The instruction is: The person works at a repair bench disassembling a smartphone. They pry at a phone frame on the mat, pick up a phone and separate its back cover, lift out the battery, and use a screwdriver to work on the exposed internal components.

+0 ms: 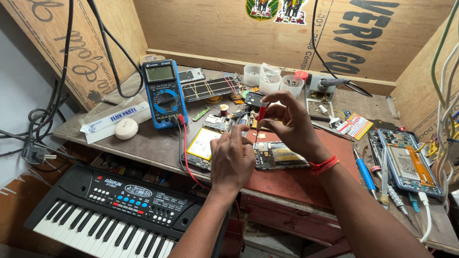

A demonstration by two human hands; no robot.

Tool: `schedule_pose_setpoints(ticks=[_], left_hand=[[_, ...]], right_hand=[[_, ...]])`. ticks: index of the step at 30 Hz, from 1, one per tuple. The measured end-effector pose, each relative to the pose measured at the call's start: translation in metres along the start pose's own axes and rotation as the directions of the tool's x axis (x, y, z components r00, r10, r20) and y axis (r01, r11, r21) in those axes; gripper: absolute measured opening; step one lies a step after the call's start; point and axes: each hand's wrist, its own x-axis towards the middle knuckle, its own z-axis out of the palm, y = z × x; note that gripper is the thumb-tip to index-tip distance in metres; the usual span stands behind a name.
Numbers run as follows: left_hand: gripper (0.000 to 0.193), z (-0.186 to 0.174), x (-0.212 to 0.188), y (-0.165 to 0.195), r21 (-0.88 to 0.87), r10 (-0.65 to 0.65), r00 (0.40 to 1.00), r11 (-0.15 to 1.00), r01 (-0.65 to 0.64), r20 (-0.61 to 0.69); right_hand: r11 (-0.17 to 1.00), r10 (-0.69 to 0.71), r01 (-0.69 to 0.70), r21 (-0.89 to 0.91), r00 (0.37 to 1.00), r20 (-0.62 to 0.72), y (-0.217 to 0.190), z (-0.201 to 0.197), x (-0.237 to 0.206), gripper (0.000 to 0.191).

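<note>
My right hand (287, 123) pinches a small red-handled screwdriver (261, 113) held upright, its tip pointing down at an opened phone (279, 156) lying face down on a red mat (296, 179). My left hand (233, 157) rests just left of that phone, fingers curled against its edge, and covers its left end. A red thread band sits on my right wrist. Another opened phone with a yellow battery (203, 144) lies left of my left hand.
A blue multimeter (163, 93) with red and black leads stands at the back left beside a white tube and a round white case (126, 128). Small plastic cups (270, 80), a soldering stand (319, 93), a third open phone (409, 162), tools (367, 174) and a keyboard (114, 210) surround the mat.
</note>
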Motion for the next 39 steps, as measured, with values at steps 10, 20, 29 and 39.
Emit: schedule_pose_setpoints(ticks=[10,20,29,39], left_hand=[[0.033,0.0003,-0.0008,0.0001,0.002,-0.001,1.0,1.0,0.001,-0.013],[0.033,0.0001,-0.0007,0.0,-0.02,0.009,1.0,1.0,-0.009,-0.016],[0.033,-0.0057,0.0013,0.0068,0.033,-0.022,0.996,0.999,0.019,0.086],[0.022,-0.0024,0.0013,0.0052,0.036,0.039,0.997,0.999,-0.042,0.07]], right_hand=[[0.991,-0.105,0.105,-0.081,0.994,-0.003,0.0022,-0.0006,0.0002,0.049],[0.981,-0.143,0.137,-0.138,0.989,-0.034,0.0014,0.0007,0.0009,0.046],[0.994,-0.093,0.093,-0.063,0.996,0.01,-0.0039,0.0003,0.0004,0.047],[0.996,-0.089,0.089,-0.026,0.996,-0.011,0.0026,-0.0029,-0.0014,0.037]])
